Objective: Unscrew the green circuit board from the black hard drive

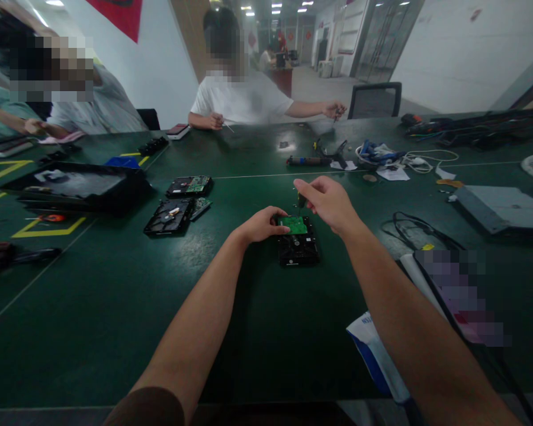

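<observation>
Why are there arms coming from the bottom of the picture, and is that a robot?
No robot here! A person wears a camera on their head. It looks forward and down, so you see that person's own two bare arms.

The left hand touches the left side of a black box, which looks like a computer's hard drive. A green circuit board sits on it. The right hand pinches a small tool, perhaps a screwdriver, above the board.

Everything lies on a dark green table. To the left are two similar boxes; to the right, a gray metal box and some cables. Across the table sits another person in a white shirt.
</observation>
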`<state>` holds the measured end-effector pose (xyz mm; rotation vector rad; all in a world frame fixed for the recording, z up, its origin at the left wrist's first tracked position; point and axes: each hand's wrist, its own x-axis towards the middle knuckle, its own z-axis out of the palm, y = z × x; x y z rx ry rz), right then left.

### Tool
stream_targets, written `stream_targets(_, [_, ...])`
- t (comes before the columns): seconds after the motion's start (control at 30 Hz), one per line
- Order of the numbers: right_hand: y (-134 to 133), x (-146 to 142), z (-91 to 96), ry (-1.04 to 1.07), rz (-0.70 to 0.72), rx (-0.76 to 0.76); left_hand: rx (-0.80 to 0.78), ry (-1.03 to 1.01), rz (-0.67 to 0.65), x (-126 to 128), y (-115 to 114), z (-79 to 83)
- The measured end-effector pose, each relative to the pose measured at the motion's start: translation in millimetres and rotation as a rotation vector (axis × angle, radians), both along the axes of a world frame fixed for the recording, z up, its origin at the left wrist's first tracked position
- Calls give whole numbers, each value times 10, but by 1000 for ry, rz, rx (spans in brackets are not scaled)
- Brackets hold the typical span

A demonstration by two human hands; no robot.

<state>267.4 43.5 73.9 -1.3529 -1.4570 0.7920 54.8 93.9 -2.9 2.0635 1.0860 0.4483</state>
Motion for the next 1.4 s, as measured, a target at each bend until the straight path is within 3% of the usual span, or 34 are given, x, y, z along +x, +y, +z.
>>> stream_targets(0.17, [18, 20, -25, -130, -120, 80, 6, -5, -2, 3, 7, -5])
stream_targets(0.5, [-33, -48, 59, 185, 191, -51, 1, -31, -11, -9, 27, -51])
stream_targets(0.7, [-52, -52, 92, 265, 257, -123, 16, -47, -12, -7, 36, -74])
stream_targets(1.17, [-50, -22, 53, -119, -54, 117, 17, -14, -6, -7, 7, -15])
stream_targets(1.3, [-30, -20, 38, -65, -66, 84, 6, -1, 1, -2, -3, 6])
stream_targets(1.4, [-15, -29, 28, 72, 19, 25, 18, -11, -8, -3, -1, -1])
